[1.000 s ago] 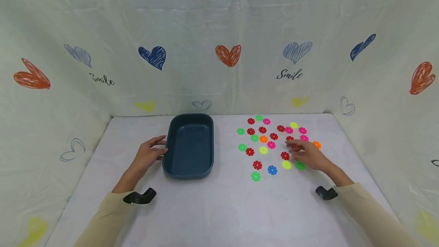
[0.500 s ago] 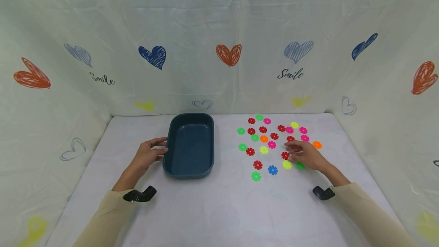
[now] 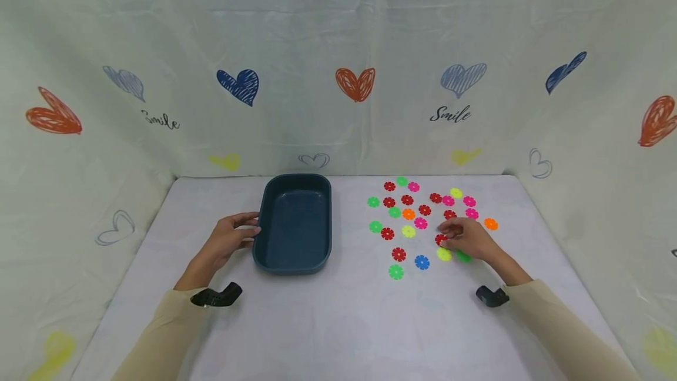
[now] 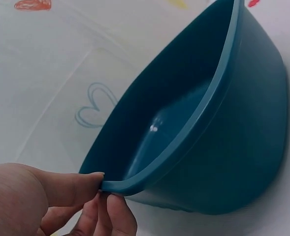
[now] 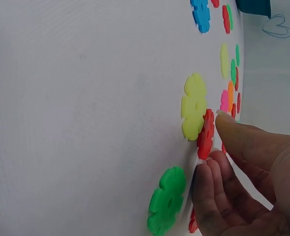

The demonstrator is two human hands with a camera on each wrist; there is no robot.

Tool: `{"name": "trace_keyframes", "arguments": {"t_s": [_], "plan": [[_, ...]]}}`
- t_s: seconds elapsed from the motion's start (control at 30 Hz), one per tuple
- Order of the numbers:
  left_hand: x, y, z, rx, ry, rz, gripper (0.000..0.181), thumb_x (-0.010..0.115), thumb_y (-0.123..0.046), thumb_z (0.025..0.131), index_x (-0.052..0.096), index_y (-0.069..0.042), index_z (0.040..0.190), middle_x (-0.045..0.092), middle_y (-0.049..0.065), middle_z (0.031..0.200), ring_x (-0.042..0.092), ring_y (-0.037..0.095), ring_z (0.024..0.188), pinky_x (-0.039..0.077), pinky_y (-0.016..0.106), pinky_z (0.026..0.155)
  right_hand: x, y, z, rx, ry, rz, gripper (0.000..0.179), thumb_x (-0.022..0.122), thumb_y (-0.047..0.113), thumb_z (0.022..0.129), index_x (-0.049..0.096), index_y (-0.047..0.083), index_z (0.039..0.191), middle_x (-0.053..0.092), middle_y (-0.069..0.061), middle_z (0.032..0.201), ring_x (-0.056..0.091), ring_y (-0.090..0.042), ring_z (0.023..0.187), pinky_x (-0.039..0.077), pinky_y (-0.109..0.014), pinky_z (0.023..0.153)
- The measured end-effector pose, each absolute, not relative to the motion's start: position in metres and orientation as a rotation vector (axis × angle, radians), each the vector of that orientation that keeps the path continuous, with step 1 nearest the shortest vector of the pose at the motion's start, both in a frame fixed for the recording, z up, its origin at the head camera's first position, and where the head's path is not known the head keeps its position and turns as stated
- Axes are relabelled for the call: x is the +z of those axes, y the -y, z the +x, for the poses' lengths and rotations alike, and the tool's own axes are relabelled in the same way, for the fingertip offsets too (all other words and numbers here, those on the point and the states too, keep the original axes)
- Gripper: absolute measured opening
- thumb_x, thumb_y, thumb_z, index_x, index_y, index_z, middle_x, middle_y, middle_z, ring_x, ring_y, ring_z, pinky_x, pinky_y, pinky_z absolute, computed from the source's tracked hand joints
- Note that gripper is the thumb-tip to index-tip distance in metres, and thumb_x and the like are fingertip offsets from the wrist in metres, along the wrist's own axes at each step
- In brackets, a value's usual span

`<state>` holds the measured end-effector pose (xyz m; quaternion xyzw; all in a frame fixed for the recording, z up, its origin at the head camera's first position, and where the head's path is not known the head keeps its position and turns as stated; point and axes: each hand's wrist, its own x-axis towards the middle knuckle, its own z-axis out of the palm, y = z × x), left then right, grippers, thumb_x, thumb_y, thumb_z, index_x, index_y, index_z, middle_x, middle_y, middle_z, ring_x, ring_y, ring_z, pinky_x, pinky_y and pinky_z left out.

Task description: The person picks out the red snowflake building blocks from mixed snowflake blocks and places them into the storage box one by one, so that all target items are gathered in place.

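My left hand (image 3: 226,240) pinches the left rim of a dark blue plastic tub (image 3: 296,232). In the left wrist view, the thumb (image 4: 78,188) lies over the rim and the other fingers are below it. My right hand (image 3: 468,237) is low over scattered flower-shaped plastic discs at the right. Its thumb and fingertips are on either side of a red disc (image 5: 207,135), with the fingertips close to its edge; whether they grip it cannot be told. A yellow disc (image 5: 194,105) adjoins the red one, and a green disc (image 5: 167,201) lies near the fingers.
Several more discs lie flat on the white tabletop (image 3: 328,328), including a blue disc (image 3: 422,262) and an orange disc (image 3: 491,224). A white curtain (image 3: 296,28) printed with hearts stands behind the table and along both sides.
My right hand has shifted slightly left and its fingers have drawn closer together around the red disc. The left hand keeps its hold on the tub.
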<state>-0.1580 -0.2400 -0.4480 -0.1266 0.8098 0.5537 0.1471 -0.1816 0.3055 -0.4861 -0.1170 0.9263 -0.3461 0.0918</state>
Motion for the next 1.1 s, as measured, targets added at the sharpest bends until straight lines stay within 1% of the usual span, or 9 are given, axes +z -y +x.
{"name": "trace_keyframes", "arguments": {"t_s": [0.17,0.33,0.5,0.77,0.97,1.1], "plan": [[-0.449,0.239,-0.159,1.591,-2.328,-0.383,0.055,0.062,-0.004,0.105,0.045,0.003,0.157,0.052,0.025,0.142,0.063,0.019,0.103,0.058,0.027,0.082,-0.484,-0.301,-0.180,-0.989,-2.775,-0.315,0.031,0.085,0.000,0.085,0.073,-0.008,0.113,0.074,-0.018,0.102,0.069,-0.028,0.089,0.054,-0.019,0.073],[-0.448,0.238,-0.160,1.598,-2.323,-0.397,0.055,0.062,-0.004,0.105,0.045,0.003,0.157,0.052,0.024,0.141,0.063,0.021,0.105,0.058,0.028,0.083,-0.483,-0.298,-0.182,-0.954,-2.784,-0.275,0.028,0.084,-0.002,0.085,0.074,-0.008,0.111,0.073,-0.017,0.098,0.067,-0.027,0.088,0.054,-0.020,0.072],[-0.448,0.239,-0.159,1.604,-2.317,-0.397,0.055,0.061,-0.003,0.105,0.045,0.003,0.157,0.052,0.024,0.140,0.063,0.021,0.105,0.058,0.028,0.083,-0.482,-0.296,-0.184,-0.926,-2.770,-0.249,0.027,0.084,-0.002,0.085,0.074,-0.008,0.110,0.072,-0.014,0.094,0.066,-0.027,0.086,0.055,-0.024,0.073],[-0.448,0.237,-0.159,1.603,-2.327,-0.403,0.054,0.061,-0.004,0.105,0.046,0.002,0.156,0.052,0.025,0.141,0.063,0.023,0.106,0.058,0.029,0.084,-0.485,-0.294,-0.185,-0.919,-2.764,-0.149,0.030,0.088,0.004,0.084,0.074,-0.005,0.109,0.071,-0.011,0.092,0.066,-0.025,0.086,0.057,-0.030,0.074],[-0.448,0.237,-0.157,1.603,-2.330,-0.393,0.054,0.060,-0.003,0.105,0.045,0.003,0.156,0.052,0.026,0.141,0.062,0.025,0.107,0.058,0.027,0.083,-0.484,-0.291,-0.186,-0.897,-2.762,-0.125,0.029,0.088,0.002,0.083,0.074,-0.006,0.107,0.069,-0.012,0.092,0.065,-0.026,0.087,0.060,-0.037,0.077],[-0.448,0.237,-0.157,1.613,-2.325,-0.392,0.054,0.060,-0.003,0.105,0.045,0.003,0.156,0.052,0.025,0.142,0.062,0.025,0.108,0.058,0.027,0.083,-0.482,-0.289,-0.186,-0.884,-2.754,-0.114,0.026,0.088,0.002,0.083,0.074,-0.005,0.104,0.069,-0.011,0.091,0.063,-0.025,0.086,0.059,-0.036,0.076]]}}
